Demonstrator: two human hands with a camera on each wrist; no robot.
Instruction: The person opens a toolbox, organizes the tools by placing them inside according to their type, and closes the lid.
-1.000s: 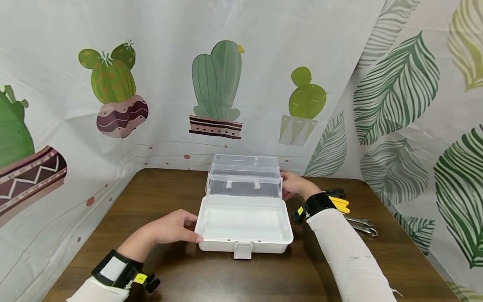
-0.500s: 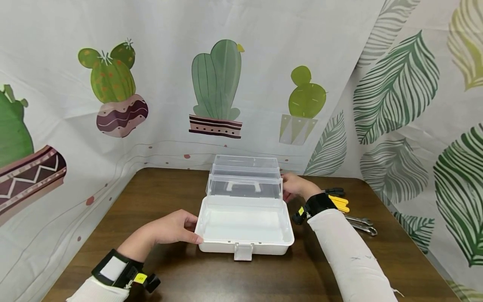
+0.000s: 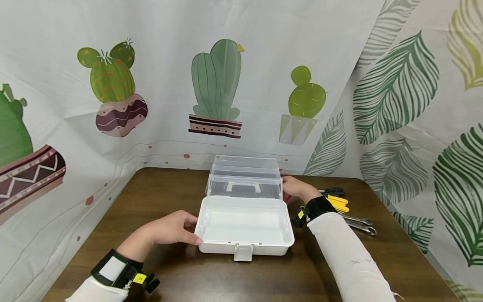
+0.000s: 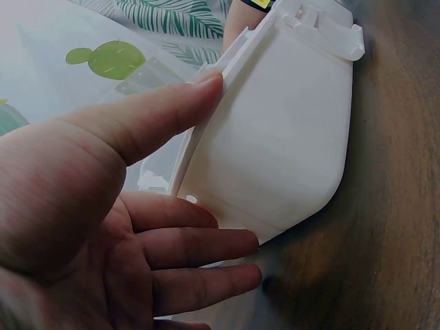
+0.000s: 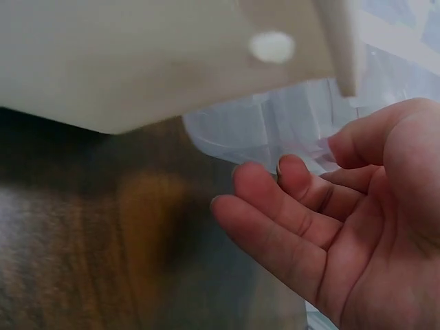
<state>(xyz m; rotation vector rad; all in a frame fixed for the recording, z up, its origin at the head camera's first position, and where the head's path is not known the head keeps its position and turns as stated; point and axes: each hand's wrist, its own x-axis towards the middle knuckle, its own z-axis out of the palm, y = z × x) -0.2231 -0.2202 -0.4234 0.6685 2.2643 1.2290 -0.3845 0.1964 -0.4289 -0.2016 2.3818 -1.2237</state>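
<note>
A white plastic storage box [image 3: 245, 226] stands unfolded on the brown table, its front latch [image 3: 243, 253] hanging down. Behind the base rise its clear lid and trays [image 3: 245, 186], with a white handle [image 3: 243, 187] showing through. At the front left corner, my left hand [image 3: 175, 227] rests its thumb on the rim; its fingers lie fairly straight along the side, as the left wrist view shows. My right hand [image 3: 298, 188] is at the right edge of the clear part. In the right wrist view, thumb and bent forefinger pinch that clear edge [image 5: 323, 155].
Right of the box, partly behind my right wrist, lie yellow-handled tools [image 3: 337, 203], a black-handled tool [image 3: 336, 191] and metal wrenches [image 3: 360, 226]. A cloth printed with cacti and leaves [image 3: 158, 75] hangs right behind the table [image 3: 166, 184].
The clear lid and trays have tilted slightly, and more of the white handle shows through. My right hand has come down a little with them. My left hand stays in place.
</note>
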